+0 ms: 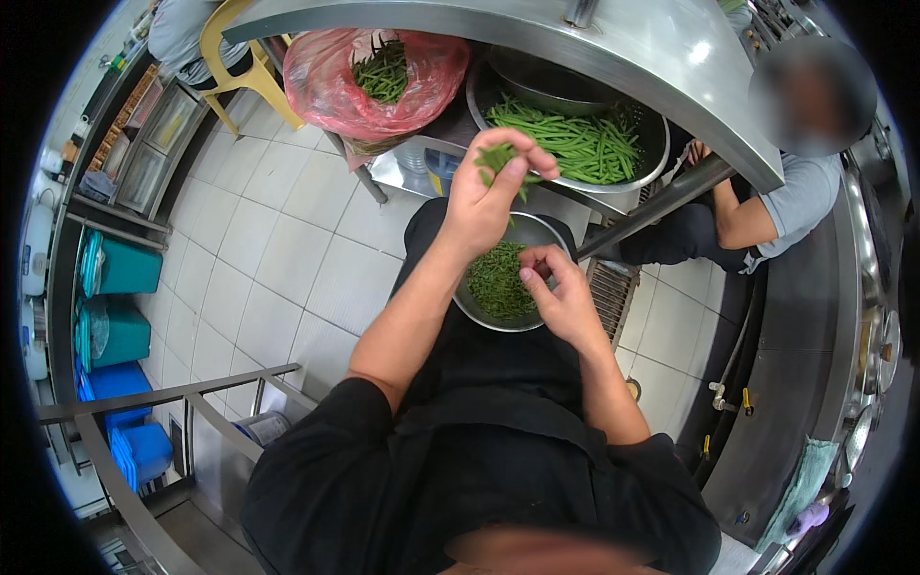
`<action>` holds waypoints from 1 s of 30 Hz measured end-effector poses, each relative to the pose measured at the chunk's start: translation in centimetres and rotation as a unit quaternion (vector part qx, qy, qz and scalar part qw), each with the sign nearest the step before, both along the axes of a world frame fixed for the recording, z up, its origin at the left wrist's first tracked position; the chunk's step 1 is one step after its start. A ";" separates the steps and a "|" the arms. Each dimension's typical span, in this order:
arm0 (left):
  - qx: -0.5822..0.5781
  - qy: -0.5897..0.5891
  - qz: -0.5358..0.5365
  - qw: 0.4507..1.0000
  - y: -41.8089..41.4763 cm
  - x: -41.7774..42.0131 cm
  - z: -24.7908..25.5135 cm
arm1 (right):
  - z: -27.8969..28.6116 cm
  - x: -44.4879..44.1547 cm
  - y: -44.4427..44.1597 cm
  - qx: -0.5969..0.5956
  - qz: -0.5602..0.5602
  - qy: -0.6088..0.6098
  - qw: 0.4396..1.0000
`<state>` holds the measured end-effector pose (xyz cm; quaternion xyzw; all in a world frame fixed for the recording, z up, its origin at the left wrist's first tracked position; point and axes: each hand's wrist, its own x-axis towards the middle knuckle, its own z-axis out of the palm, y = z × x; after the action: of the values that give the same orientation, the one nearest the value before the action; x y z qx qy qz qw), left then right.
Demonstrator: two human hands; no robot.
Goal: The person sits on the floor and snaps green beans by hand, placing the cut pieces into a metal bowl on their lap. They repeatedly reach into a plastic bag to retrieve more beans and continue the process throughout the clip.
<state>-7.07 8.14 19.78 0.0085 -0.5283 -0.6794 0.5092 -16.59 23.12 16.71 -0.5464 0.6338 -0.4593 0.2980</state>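
Observation:
My left hand (pixel 492 190) is raised over the far side of a metal bowl, its fingers closed around a small bunch of green beans (pixel 496 159). The metal bowl (pixel 535 228) rests on my lap and holds a heap of small green bean trimmings (pixel 499 284). Low over the bowl's right side is my right hand (pixel 564 295), fingers curled and thumb near the index finger. Whether anything is pinched there is hidden. Beyond my hands, a large metal colander (pixel 658 162) contains many loose green beans (pixel 575 136), with another dark metal bowl (pixel 553 86) set inside its back part.
A pink plastic bag (pixel 309 93) of beans sits left of the colander, beneath a steel table (pixel 668 50) whose edge overhangs. A seated co-worker (pixel 790 208) is at right, beside a slanted table leg (pixel 661 205). A floor drain grate (pixel 611 302) lies near my right forearm.

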 end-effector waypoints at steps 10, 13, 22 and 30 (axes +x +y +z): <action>-0.537 -0.398 0.134 0.732 -5.5 -10.8 2.6 | 1.3 0.0 1.4 -0.008 0.006 0.025 1.000; -0.560 -0.389 0.230 0.695 -5.0 -12.0 3.0 | 1.5 -0.1 1.7 -0.018 -0.007 0.033 0.999; -0.334 -0.277 0.368 0.822 -4.8 -0.8 -1.3 | -0.1 -0.9 2.1 -0.040 -0.032 0.014 0.999; 0.091 -0.301 0.214 0.925 -5.8 6.6 -15.3 | 2.1 -3.9 -1.2 -0.127 -0.053 0.059 0.989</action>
<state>-0.51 2.30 4.51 0.3716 -0.5783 -0.5649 0.4564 -20.53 21.88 18.82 -0.5718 0.6146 -0.5184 0.1633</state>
